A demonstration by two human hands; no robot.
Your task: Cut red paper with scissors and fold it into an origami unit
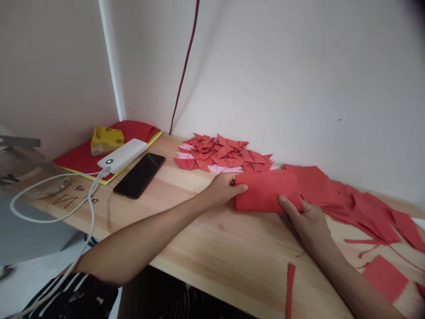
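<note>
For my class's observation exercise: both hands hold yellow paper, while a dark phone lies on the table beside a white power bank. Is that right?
Not quite: the paper held by the left hand and right hand is red, not yellow, as the head view shows. The rest stands.

A person's two bare arms, seen from the wearer's own head. At eight o'clock, a black sleeve [99,294] with white stripes running along it and a few irregular pale patches ends near the elbow. Beyond it, the left forearm [166,235] is slender and uncovered down to the left hand [224,188], near the centre, which is ungloved. At four o'clock, the right forearm [348,270] is likewise slim and bare as far as it shows, leading to an ungloved right hand [312,221]. Its thumb [288,207] has a short nail. Black shapes [149,292] toward seven o'clock are too dim to tell as clothing.
</note>
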